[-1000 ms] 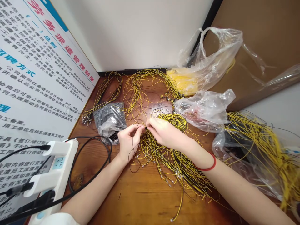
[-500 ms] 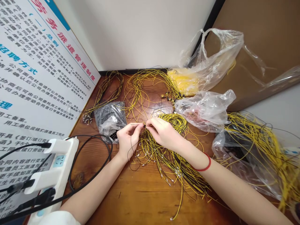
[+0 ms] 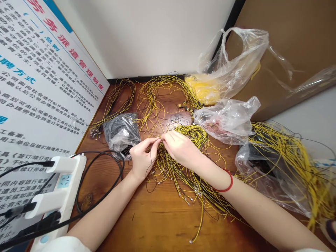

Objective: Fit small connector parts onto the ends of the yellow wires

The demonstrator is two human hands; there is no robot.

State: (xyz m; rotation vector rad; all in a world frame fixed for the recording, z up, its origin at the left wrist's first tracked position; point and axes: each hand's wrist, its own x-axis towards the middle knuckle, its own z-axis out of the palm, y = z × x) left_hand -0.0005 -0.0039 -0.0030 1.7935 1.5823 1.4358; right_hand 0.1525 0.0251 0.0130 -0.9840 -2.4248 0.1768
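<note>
My left hand (image 3: 143, 155) pinches a thin black wire (image 3: 151, 161), which loops down below the fingers. Fingertip to fingertip with it, my right hand (image 3: 178, 146) is closed on a tiny dark piece at the wire's end; the fingers mostly cover it, so its kind is unclear. Under and beside both hands lies a large bundle of yellow and black wires (image 3: 194, 134), with small whitish connectors (image 3: 187, 200) on several ends. A red band circles my right wrist.
A dark plastic bag (image 3: 122, 131) sits left of the hands. Clear bags (image 3: 227, 120) and more yellow wires (image 3: 288, 150) lie to the right. Small yellow-black parts (image 3: 185, 105) are scattered behind. A white power strip (image 3: 65, 182) with black cables stands at left.
The fingertips have drawn closer together, and the small dark piece between them is now more covered. The whole view has shifted slightly; the bags and bundle lie as before.
</note>
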